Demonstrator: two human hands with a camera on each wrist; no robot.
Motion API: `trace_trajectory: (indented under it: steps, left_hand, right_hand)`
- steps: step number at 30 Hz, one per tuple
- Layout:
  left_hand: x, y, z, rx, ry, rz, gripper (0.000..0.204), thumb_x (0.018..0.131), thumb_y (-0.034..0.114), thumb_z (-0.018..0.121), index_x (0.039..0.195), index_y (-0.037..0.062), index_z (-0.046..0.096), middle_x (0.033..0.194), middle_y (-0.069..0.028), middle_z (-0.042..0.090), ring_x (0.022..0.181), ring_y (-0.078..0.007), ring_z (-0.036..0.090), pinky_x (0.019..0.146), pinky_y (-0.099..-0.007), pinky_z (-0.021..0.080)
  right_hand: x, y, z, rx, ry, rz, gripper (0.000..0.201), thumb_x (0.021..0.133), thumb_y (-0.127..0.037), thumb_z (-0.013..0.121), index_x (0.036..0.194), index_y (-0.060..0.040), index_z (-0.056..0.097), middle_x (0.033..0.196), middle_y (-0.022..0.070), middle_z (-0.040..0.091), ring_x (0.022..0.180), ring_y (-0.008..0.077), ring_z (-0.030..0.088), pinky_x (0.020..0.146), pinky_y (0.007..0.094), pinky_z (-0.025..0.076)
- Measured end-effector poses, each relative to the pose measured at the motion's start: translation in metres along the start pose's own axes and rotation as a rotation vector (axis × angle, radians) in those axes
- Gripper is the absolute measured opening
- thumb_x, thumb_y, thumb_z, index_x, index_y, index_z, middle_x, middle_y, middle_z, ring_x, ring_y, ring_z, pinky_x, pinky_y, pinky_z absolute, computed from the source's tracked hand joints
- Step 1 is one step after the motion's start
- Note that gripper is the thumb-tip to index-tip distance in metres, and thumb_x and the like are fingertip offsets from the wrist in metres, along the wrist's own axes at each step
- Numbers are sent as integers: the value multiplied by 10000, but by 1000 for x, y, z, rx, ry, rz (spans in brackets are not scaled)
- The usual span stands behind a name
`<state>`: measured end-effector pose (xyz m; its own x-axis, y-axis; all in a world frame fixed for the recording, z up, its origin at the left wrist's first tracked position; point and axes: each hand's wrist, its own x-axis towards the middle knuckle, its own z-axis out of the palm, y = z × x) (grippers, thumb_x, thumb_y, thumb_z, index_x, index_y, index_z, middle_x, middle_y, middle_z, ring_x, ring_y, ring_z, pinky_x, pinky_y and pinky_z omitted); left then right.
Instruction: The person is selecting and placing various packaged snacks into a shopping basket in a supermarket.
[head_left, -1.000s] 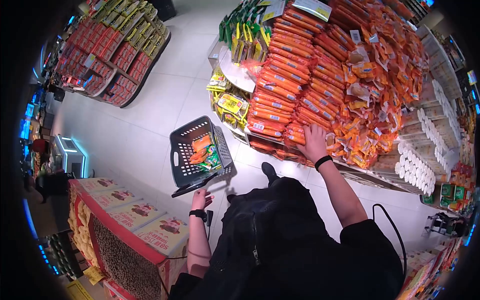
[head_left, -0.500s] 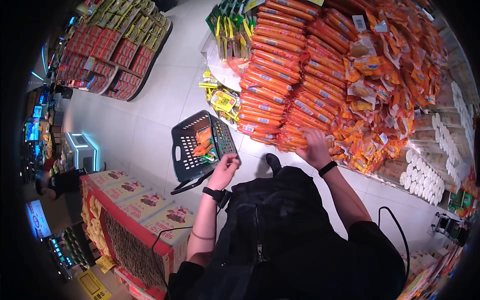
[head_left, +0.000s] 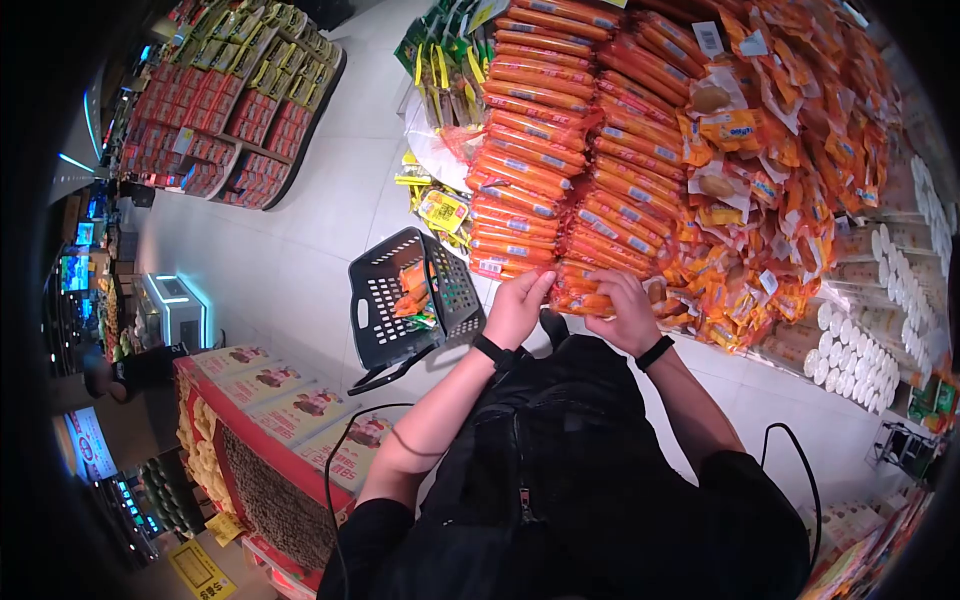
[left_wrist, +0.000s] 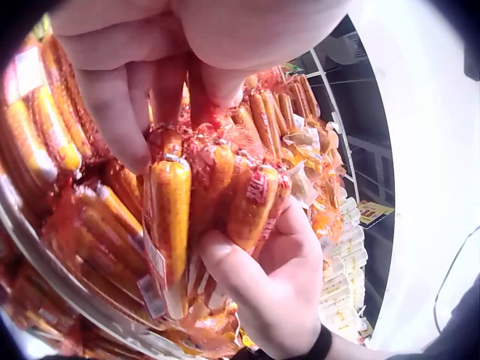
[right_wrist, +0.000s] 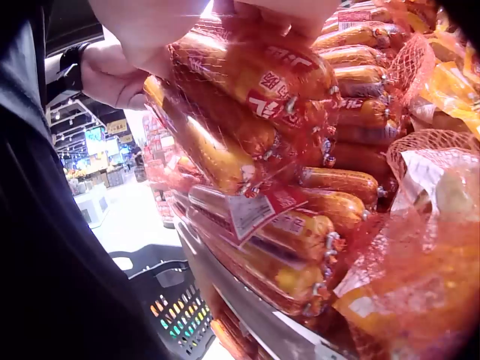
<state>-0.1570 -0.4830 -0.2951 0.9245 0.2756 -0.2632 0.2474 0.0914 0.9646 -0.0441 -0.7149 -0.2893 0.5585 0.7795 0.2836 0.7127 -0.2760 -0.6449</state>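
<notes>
Both hands are on a red net bag of orange-wrapped sausages [left_wrist: 171, 202] at the front edge of the sausage pile [head_left: 545, 120]. My right hand [head_left: 628, 312] grips the bag from the side; its thumb lies across the sausages in the left wrist view. At the bag's other end, my left hand [head_left: 515, 312] pinches the netting with bent fingers. In the right wrist view the bag [right_wrist: 255, 97] hangs just above other netted sausages [right_wrist: 262, 232], with a white and red label beneath it.
A dark shopping basket [head_left: 375, 330] with orange and green packets stands on the floor at left. Loose orange packets [head_left: 740, 200] are heaped right of the sausages, beside white rolls [head_left: 850, 355]. Printed cartons [head_left: 300, 405] edge a display at lower left.
My left hand has moved from beside the basket up and right to the sausage bag. My right hand has stayed at the pile's front edge. The view has shifted slightly.
</notes>
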Motion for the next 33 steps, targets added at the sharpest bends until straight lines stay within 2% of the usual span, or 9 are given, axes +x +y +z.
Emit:
trace_trajectory:
  steps: [5,8,12,16,20,25,28,29,33]
  left_hand:
    - [-24,65,3,107,6,159,353,1189,196,518,1266,-87,714,1307,-134,778,1105,-177,755,975,-350,642]
    - [-33,81,1,122,39,275,298,1164,186,575,1322,0,746,1078,-142,807,912,-203,751,861,-328,577]
    - [-55,105,-14,202,-61,238,286,1154,153,571,1339,8,734,1058,-142,799,880,-251,732,849,-344,573]
    - [-75,133,-26,248,-209,190,320,1178,186,537,1237,-57,737,1183,-136,786,1005,-192,739,912,-321,586]
    - [-75,89,-34,16,-169,16,329,1186,216,531,1328,-7,727,1184,-109,790,1047,-177,742,980,-342,582]
    - [-32,-3,-25,-424,-88,-221,302,1196,299,518,1260,61,693,1472,-44,668,1268,-124,640,1097,-380,554]
    - [1,-28,-12,-574,-50,-286,297,1195,305,520,1280,86,701,1448,-27,683,1264,-137,654,1094,-379,555]
    - [8,-31,-10,-578,-34,-350,264,1190,265,529,1317,105,696,1430,-29,689,1304,-174,646,1139,-414,526]
    - [20,-45,-14,-447,-81,-417,303,1162,261,588,1434,139,645,1372,-3,683,1283,-160,656,1101,-389,542]
  right_hand:
    - [0,-21,-3,70,91,36,535,777,-155,923,1161,-72,560,1418,151,663,1300,381,627,1077,503,507]
    - [4,-34,-2,123,153,40,581,764,-123,943,1185,-78,545,1445,171,643,1334,382,619,1063,489,523]
    - [13,-54,2,387,291,46,664,751,-114,964,1260,-76,539,1477,197,617,1360,402,605,1087,463,523]
    - [10,-67,-17,230,-165,186,896,750,-258,975,1498,-73,516,1451,170,606,1343,408,596,1197,499,450]
    - [-1,-63,-4,182,-282,219,861,742,-327,935,1480,-87,564,1395,149,622,1343,387,587,1190,516,427]
    - [10,-39,-5,-208,-208,164,711,775,-258,893,1419,-95,637,1300,120,631,1239,347,591,1090,471,465]
    - [18,-19,-2,-320,-193,205,745,741,-210,899,1429,-94,636,1261,119,630,1228,339,592,1062,467,462]
    - [19,-14,-2,-359,-228,219,697,811,-257,886,1446,-110,639,1298,94,634,1224,307,598,1055,450,473]
    - [12,-14,4,-458,-119,74,731,837,-296,875,1510,-163,624,1350,51,637,1265,267,592,1091,454,455]
